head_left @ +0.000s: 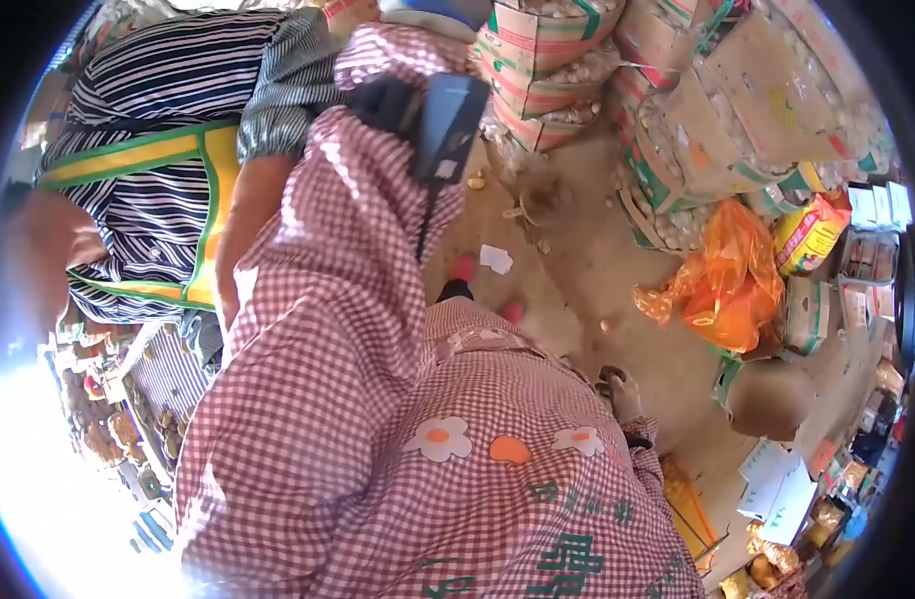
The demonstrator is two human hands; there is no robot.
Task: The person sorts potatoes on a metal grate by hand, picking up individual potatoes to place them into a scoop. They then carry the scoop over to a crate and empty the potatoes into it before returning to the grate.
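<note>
Gingham cloth fills my view closest to the lens: the wearer's red-and-white sleeve and an apron with white flowers. At the end of that sleeve I have the left hand, dark-gloved, closed at the edge of a flat dark phone-like device, raised above the floor. My right hand hangs low beside the apron, fingers bent; I cannot tell how wide they stand or whether they hold anything. A person in a striped shirt is just beside the raised sleeve. Opposite, I see stacked cartons of pale, round items and an orange plastic bag; a white scrap lies on the floor.
</note>
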